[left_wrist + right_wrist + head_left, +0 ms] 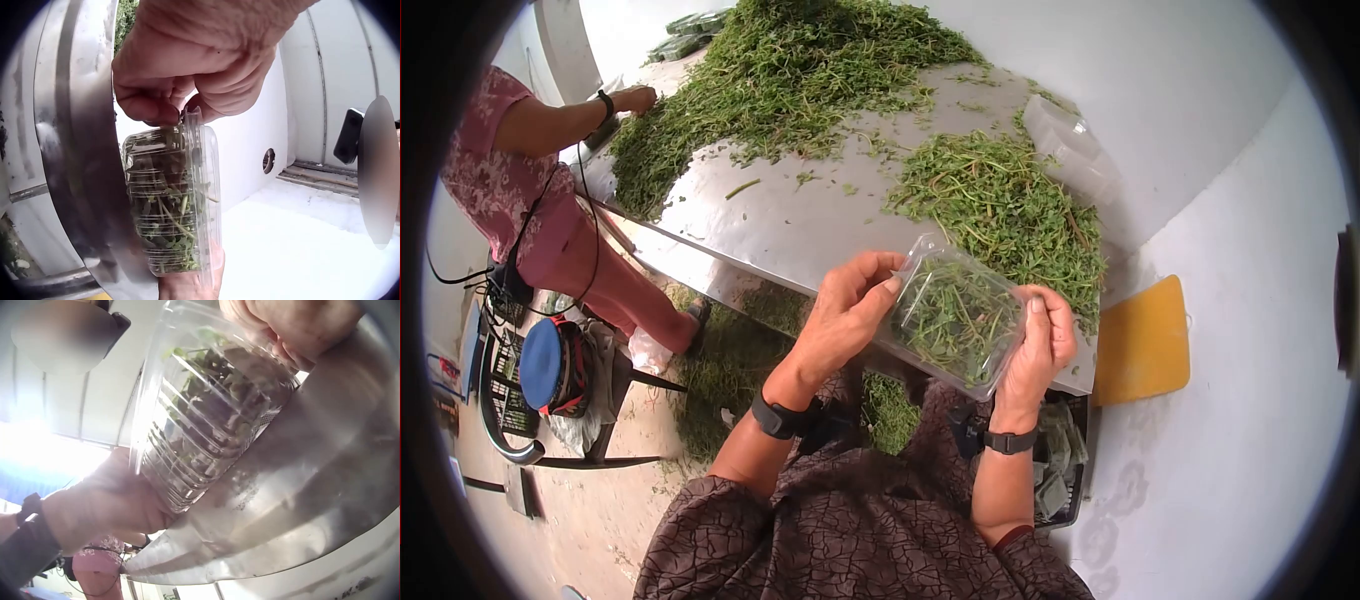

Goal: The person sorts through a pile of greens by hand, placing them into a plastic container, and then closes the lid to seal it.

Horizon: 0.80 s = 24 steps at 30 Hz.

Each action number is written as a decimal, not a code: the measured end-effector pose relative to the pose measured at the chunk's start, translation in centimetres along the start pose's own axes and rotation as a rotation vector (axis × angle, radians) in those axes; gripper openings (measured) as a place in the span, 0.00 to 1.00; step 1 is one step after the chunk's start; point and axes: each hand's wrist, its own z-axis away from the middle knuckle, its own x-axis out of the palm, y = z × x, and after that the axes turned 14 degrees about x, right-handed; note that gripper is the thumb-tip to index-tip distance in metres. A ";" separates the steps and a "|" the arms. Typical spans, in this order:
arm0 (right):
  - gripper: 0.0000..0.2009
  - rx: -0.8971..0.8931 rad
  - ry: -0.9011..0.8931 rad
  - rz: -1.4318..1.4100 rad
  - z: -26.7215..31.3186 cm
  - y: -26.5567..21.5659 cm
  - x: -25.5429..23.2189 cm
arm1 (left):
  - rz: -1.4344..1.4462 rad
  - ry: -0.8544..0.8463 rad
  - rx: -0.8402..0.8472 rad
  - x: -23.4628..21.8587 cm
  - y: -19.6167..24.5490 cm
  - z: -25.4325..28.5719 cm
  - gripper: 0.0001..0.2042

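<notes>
A clear plastic clamshell box (pixel 952 318) filled with green leafy stems is held up between both hands, over the near edge of the metal table. The left hand (pixel 845 305) pinches its left rim between thumb and fingers; the left wrist view shows the fingertips right at the seam of the lid and base. My right hand (pixel 1040 340) grips the opposite side, thumb on the top face and fingers behind. In the left wrist view the lid lies flat along the base of the box (pixel 165 206). Just beyond it is a smaller heap of cut greens (pixel 1010 205).
A large pile of greens (pixel 800 75) covers the back of the metal table (pixel 750 210). Stacked clear boxes (pixel 1070 145) stand by the wall. At left another person (pixel 530 180) works at the pile. A yellow board (pixel 1142 340) is at right, and a chair with a blue-topped bag (pixel 542 365) at lower left.
</notes>
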 end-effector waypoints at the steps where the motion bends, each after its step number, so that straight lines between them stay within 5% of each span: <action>1: 0.06 0.039 -0.007 -0.034 0.0 -0.2 0.0 | 0.013 -0.004 -0.019 0.1 0.2 0.1 0.13; 12: 0.04 0.099 -0.160 -0.082 3.0 -1.9 -0.5 | -0.015 0.032 0.008 -0.2 2.5 2.5 0.11; 19: 0.06 0.021 -0.187 -0.103 6.2 -4.7 -0.6 | -0.009 0.020 -0.032 -0.6 5.7 5.3 0.09; 24: 0.06 -0.115 -0.234 -0.073 7.3 -6.3 -0.7 | -0.027 0.009 0.088 -0.9 7.7 7.0 0.06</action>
